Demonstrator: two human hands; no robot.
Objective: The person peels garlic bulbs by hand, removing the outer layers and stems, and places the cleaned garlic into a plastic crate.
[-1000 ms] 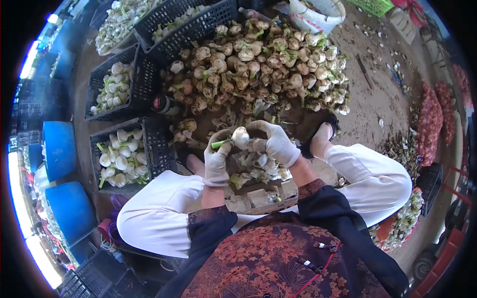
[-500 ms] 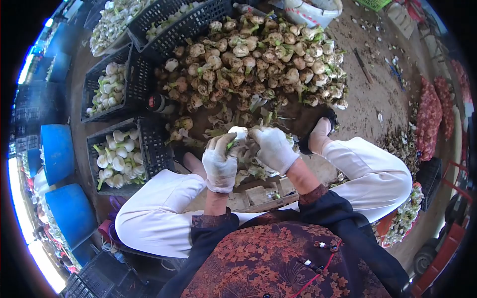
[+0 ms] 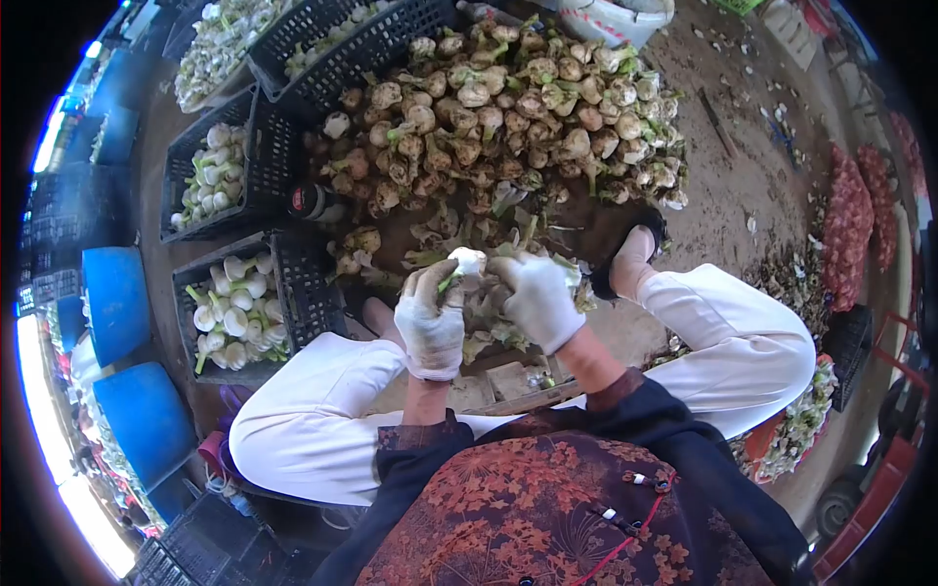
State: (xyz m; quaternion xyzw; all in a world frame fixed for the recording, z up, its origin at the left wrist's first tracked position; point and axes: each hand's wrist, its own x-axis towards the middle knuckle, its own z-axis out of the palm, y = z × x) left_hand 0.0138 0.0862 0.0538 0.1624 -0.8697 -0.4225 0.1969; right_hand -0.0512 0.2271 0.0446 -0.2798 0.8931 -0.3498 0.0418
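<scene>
Where bulbs (image 3: 508, 117) lie heaped (soiled), crates (image 3: 305, 285) stand beside.

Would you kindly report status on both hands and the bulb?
Left hand holding pale bulb. Right hand close beside it. Loose skins below; no obstruction visible.

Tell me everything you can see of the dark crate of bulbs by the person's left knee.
The crate looks like rigid plastic, rectangular and open-topped, with rows of small holes through its wall. Inside lies a loose jumble of whitish bulbs, some with green stems. It sits beside the person's left leg; whether they touch is unclear. Its base is hidden.
</scene>
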